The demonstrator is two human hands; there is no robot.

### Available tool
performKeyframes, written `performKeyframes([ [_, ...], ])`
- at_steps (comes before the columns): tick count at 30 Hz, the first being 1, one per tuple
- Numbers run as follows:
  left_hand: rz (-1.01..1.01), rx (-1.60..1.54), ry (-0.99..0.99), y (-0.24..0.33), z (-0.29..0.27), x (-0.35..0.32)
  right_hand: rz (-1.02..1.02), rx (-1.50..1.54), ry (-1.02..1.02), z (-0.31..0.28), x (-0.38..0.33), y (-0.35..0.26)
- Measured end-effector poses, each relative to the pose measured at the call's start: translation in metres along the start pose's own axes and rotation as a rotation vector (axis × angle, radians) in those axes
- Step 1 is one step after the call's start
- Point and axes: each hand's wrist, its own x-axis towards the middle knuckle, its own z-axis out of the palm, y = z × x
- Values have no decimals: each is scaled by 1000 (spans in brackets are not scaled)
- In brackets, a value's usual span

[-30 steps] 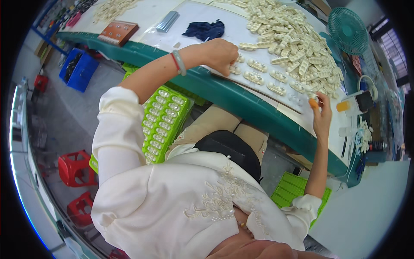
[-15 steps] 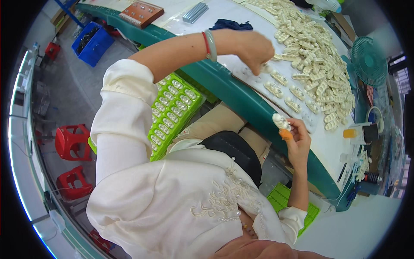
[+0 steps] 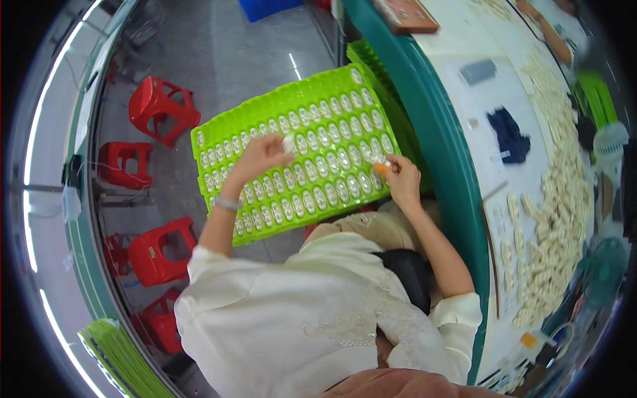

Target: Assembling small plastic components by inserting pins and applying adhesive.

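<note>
Over a bright green tray (image 3: pixel 225 118) filled with rows of small white oval pieces, both my hands are at work. My left hand (image 3: pixel 265 156), with a bracelet on its wrist, is closed on a white oval piece (image 3: pixel 288 144) just above the tray's middle rows. It is slightly blurred. At the tray's right end, my right hand (image 3: pixel 403 178) pinches a white piece (image 3: pixel 373 156) between thumb and finger. An orange finger cover (image 3: pixel 382 169) shows at that grip. Whether the right hand's piece touches the tray is unclear.
The green-edged worktable (image 3: pixel 458 152) on my right bears a large heap of cream oval pieces (image 3: pixel 557 219), a dark blue cloth (image 3: pixel 509 136), a grey block (image 3: pixel 478 71) and a brown board (image 3: pixel 406 14). Red stools (image 3: pixel 162 249) stand on the left. Another person's arm (image 3: pixel 554 40) shows far right.
My view has turned left toward the green tray. My left hand has moved from the table to above the tray, and my right hand, still holding its white piece, has come to the tray too.
</note>
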Motion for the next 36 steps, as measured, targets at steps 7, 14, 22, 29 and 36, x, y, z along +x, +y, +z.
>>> performKeyframes([
  [7,-317,-616,232,-121,-3,-86,-177,-155,142,81,162,-17],
  [14,-416,-490,484,-157,-45,-70,-167,-435,160,133,224,-36],
  [22,-519,402,834,-165,-95,-27,-285,-343,219,110,214,8],
  [29,-615,533,966,-207,-103,-1,-2,137,-221,88,101,2],
  [36,-645,793,801,-200,-100,31,35,213,-310,19,7,-7],
])
